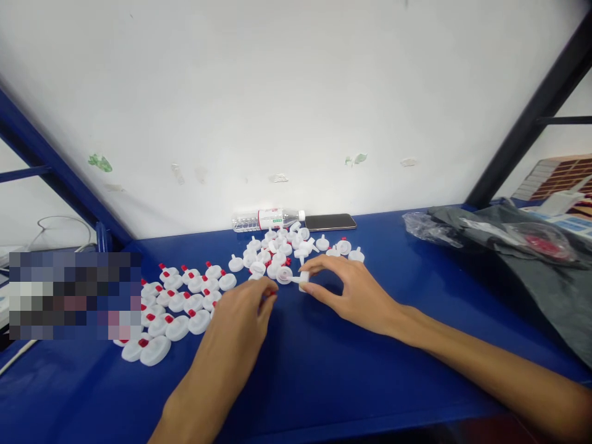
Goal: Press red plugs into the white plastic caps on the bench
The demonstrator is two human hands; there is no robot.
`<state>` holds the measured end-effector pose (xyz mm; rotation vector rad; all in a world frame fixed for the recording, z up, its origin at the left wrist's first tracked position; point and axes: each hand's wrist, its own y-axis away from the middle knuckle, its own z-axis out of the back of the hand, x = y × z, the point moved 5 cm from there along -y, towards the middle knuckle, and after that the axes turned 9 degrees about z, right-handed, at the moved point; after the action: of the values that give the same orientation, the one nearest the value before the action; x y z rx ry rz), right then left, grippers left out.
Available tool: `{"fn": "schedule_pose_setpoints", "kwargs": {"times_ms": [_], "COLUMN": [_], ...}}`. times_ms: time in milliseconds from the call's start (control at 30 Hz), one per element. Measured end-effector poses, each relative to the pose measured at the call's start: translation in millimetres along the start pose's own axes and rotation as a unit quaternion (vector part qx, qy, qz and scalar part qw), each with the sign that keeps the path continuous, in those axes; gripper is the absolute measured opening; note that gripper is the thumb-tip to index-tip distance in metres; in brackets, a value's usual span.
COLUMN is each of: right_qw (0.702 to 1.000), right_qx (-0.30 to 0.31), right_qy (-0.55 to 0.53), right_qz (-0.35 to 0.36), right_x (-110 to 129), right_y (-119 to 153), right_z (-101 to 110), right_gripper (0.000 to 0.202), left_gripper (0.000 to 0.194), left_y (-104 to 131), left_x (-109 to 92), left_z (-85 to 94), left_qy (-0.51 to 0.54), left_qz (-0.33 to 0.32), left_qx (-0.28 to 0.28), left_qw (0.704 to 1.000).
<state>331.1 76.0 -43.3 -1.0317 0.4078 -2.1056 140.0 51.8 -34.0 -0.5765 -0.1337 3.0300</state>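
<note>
My right hand (356, 290) pinches a small white plastic spout piece (303, 279) between thumb and forefinger. It sits just right of a pile of white plastic caps (277, 256) with thin stems. My left hand (245, 308) is closed at the front edge of the pile, its fingertips pressed round a small red tip (272, 293) that is mostly hidden by the fingers. Left of that hand spreads a group of white caps with red tips (198, 320), standing close together on the blue table (324, 382).
Behind the pile a clear plastic bottle (268, 219) lies on its side, with a dark phone (330, 222) beside it at the wall. Grey plastic bags (504, 265) cover the right side. Blue frame posts (60, 166) rise at the left. A blurred-out patch hides part of the left edge.
</note>
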Motion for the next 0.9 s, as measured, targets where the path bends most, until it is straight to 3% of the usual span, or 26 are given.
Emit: {"fn": "schedule_pose_setpoints", "kwargs": {"times_ms": [67, 133, 267, 467, 700, 833, 900], "right_qw": [0.999, 0.997, 0.992, 0.990, 0.984, 0.984, 0.992], "right_qx": [-0.004, -0.007, -0.016, -0.006, 0.007, 0.031, 0.006], "right_qy": [-0.039, -0.082, -0.128, -0.141, -0.176, -0.173, -0.127], "right_qz": [0.000, -0.004, -0.010, -0.009, -0.009, -0.006, 0.005], "right_x": [5, 9, 17, 21, 21, 24, 23], "right_y": [0, 1, 3, 4, 3, 0, -2], "right_z": [1, 2, 4, 3, 0, -4, 3], "right_gripper": [0.022, 0.021, 0.020, 0.022, 0.019, 0.022, 0.019], "left_gripper": [0.026, 0.028, 0.026, 0.023, 0.019, 0.023, 0.020], "left_y": [2, 7, 11, 10, 12, 15, 15], "left_x": [1, 1, -8, -14, -13, -13, -11], "left_z": [18.0, 31.8, 40.0, 37.0, 27.7, 24.5, 27.1], "left_qy": [0.083, 0.190, 0.320, 0.404, 0.432, 0.345, 0.264], "left_qz": [0.016, 0.033, 0.047, 0.050, 0.061, 0.039, 0.006], "left_qx": [-0.064, -0.092, -0.035, 0.014, 0.017, -0.038, -0.077], "left_qw": [0.994, 0.977, 0.946, 0.913, 0.900, 0.937, 0.961]}}
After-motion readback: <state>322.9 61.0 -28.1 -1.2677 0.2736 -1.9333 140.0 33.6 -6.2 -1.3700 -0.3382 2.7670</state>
